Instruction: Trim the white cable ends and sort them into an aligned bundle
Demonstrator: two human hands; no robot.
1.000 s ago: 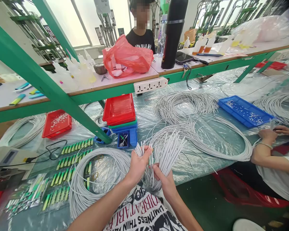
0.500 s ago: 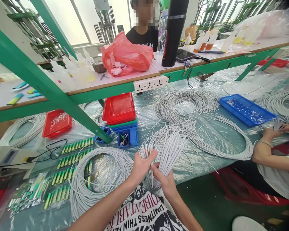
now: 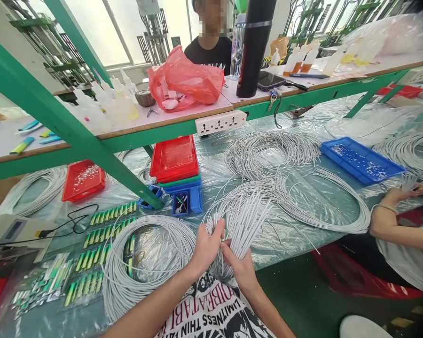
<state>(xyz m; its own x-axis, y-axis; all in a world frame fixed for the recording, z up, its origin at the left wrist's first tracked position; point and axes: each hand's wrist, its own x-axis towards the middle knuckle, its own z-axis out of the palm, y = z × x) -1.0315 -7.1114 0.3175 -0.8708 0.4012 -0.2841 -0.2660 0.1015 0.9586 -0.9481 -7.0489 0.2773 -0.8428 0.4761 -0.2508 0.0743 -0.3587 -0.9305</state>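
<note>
At lower centre of the frame, the left hand (image 3: 208, 244) has its grip closed round a small cluster of white wire ends (image 3: 212, 220) while the right hand (image 3: 240, 264) clasps a fuller wire bundle (image 3: 249, 225), presumably so the two stay separate.

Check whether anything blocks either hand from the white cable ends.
Nothing visible does: the left hand holds a smaller bunch of cable ends, and the right hand holds a larger bunch. The green post stands off to the left, clear of both.
</note>
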